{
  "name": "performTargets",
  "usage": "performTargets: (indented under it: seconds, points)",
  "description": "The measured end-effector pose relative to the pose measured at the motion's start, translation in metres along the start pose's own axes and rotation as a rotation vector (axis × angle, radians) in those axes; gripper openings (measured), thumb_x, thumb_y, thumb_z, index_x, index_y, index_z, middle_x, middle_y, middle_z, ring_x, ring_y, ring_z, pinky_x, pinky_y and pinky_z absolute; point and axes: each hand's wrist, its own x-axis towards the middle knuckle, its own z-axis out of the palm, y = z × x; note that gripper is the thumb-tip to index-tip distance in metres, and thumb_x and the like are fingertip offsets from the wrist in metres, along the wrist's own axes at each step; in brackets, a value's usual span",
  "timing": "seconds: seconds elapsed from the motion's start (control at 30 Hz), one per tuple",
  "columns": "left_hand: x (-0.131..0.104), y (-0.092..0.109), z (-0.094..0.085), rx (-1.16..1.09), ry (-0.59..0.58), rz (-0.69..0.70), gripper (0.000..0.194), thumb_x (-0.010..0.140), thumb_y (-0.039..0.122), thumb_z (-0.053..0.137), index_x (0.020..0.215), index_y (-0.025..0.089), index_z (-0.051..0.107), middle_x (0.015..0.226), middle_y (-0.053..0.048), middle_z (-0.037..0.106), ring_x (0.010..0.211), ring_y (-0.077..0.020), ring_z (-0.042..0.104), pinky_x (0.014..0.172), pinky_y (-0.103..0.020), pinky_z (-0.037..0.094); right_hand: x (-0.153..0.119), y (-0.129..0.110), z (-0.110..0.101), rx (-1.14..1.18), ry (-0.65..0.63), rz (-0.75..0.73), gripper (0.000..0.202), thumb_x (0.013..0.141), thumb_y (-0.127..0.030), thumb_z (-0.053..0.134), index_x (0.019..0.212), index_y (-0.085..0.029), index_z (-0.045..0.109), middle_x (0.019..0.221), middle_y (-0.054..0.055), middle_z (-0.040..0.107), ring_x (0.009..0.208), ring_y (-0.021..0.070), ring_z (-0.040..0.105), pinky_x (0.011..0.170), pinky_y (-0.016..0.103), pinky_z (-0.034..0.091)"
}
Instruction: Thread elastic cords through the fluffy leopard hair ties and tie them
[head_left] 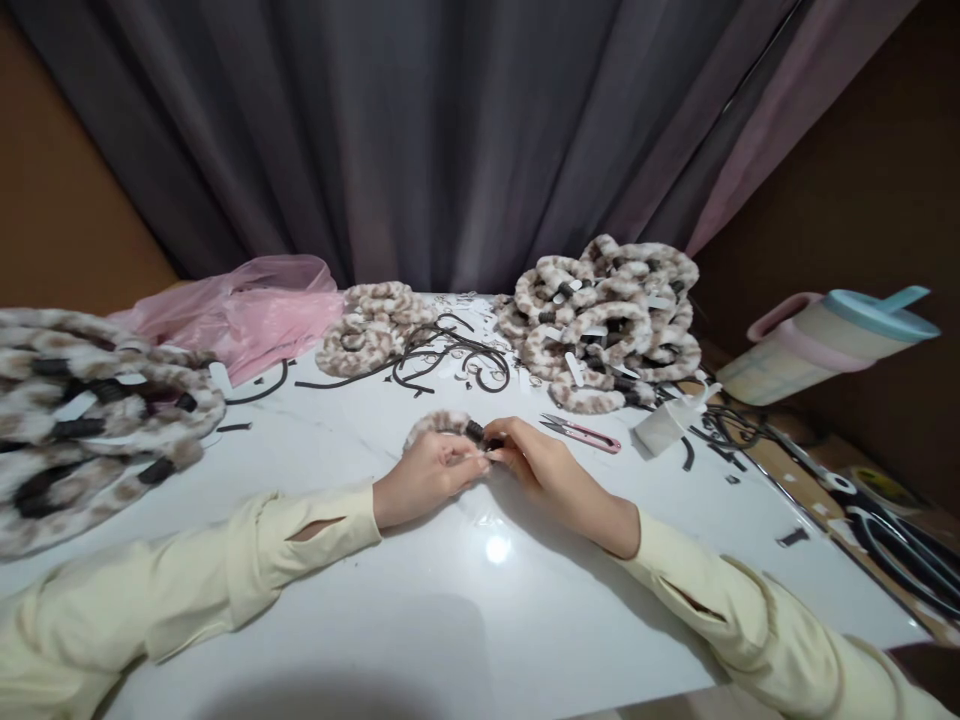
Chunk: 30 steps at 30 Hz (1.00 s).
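A plush ring (442, 421), white with brown spots and a black sleeve on it, is held near the middle of the table. My left hand (433, 475) is closed on its near side, thumb and fingers pinching by the black part. My right hand (541, 470) pinches at the black sleeve from the right, its fingertips close to the left ones. What exactly lies between the fingertips is too small to tell. Just beyond my right hand lie small thread snips (581, 433) with pink handles.
Piles of spotted plush rings stand at the left (90, 420) and back right (611, 320), with a smaller stack (375, 325) behind. Black tubing (450, 355), a pink plastic bag (240, 300), a white squeeze bottle (670, 425), large scissors (892, 540) and a lidded tumbler (817, 345) lie around.
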Motion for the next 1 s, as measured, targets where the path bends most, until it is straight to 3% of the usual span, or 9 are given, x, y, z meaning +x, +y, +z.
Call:
performTargets:
  seconds: [0.2, 0.33, 0.43, 0.53, 0.63, 0.77, 1.0]
  points:
    - [-0.004, 0.001, 0.002, 0.292, 0.097, 0.188, 0.029, 0.079, 0.022, 0.052, 0.051, 0.018, 0.046, 0.049, 0.004, 0.037, 0.049, -0.0100, 0.033, 0.053, -0.024, 0.025, 0.003, -0.004, -0.003, 0.029, -0.043, -0.045, 0.022, 0.091, -0.012, 0.037, 0.103, -0.016, 0.055, 0.104, 0.012, 0.060, 0.092, 0.0185, 0.059, 0.079, 0.031, 0.049]
    - [-0.006, -0.001, 0.005, 0.344, 0.113, 0.235, 0.028, 0.079, 0.021, 0.052, 0.051, 0.019, 0.050, 0.046, 0.005, 0.034, 0.046, -0.0096, 0.030, 0.054, -0.024, 0.026, 0.004, -0.006, -0.005, 0.090, -0.093, -0.013, 0.021, 0.091, -0.012, 0.037, 0.102, -0.016, 0.054, 0.093, 0.009, 0.063, 0.079, 0.0161, 0.060, 0.069, 0.027, 0.049]
    - [-0.006, 0.000, 0.004, 0.309, 0.141, 0.218, 0.025, 0.079, 0.024, 0.054, 0.056, 0.019, 0.057, 0.048, 0.004, 0.040, 0.048, -0.0102, 0.034, 0.055, -0.024, 0.028, 0.004, -0.006, -0.006, 0.088, -0.065, 0.020, 0.017, 0.090, -0.014, 0.038, 0.099, -0.017, 0.053, 0.086, 0.007, 0.064, 0.073, 0.0158, 0.059, 0.066, 0.027, 0.048]
    - [-0.003, 0.004, -0.001, 0.168, 0.077, 0.109, 0.018, 0.079, 0.030, 0.057, 0.068, 0.017, 0.063, 0.051, 0.003, 0.049, 0.050, -0.0107, 0.041, 0.053, -0.023, 0.031, 0.003, -0.005, -0.007, 0.088, -0.009, 0.021, 0.014, 0.090, -0.015, 0.040, 0.100, -0.019, 0.049, 0.090, 0.007, 0.063, 0.072, 0.0153, 0.059, 0.066, 0.027, 0.047]
    - [0.002, 0.008, -0.008, -0.163, -0.091, -0.089, 0.029, 0.078, 0.040, 0.058, 0.080, 0.012, 0.063, 0.061, -0.004, 0.061, 0.053, -0.0125, 0.053, 0.049, -0.022, 0.037, 0.001, -0.005, -0.006, 0.133, 0.040, -0.002, 0.018, 0.089, -0.013, 0.040, 0.106, -0.020, 0.041, 0.096, 0.009, 0.062, 0.080, 0.0161, 0.061, 0.069, 0.027, 0.048]
    - [0.011, 0.007, -0.009, -0.468, -0.203, -0.246, 0.042, 0.072, 0.047, 0.066, 0.083, 0.007, 0.065, 0.074, -0.011, 0.068, 0.067, -0.0160, 0.065, 0.064, -0.024, 0.050, -0.002, -0.005, -0.002, 0.155, 0.098, -0.009, 0.024, 0.089, -0.013, 0.039, 0.109, -0.022, 0.029, 0.095, 0.009, 0.065, 0.077, 0.0158, 0.063, 0.067, 0.028, 0.050]
    - [0.018, 0.000, -0.005, -0.675, -0.257, -0.366, 0.034, 0.067, 0.036, 0.075, 0.078, 0.005, 0.066, 0.069, -0.009, 0.070, 0.067, -0.0149, 0.067, 0.074, -0.025, 0.053, -0.005, -0.005, 0.001, 0.227, 0.074, -0.028, 0.028, 0.089, -0.013, 0.038, 0.112, -0.022, 0.024, 0.103, 0.014, 0.064, 0.070, 0.0138, 0.065, 0.060, 0.027, 0.052]
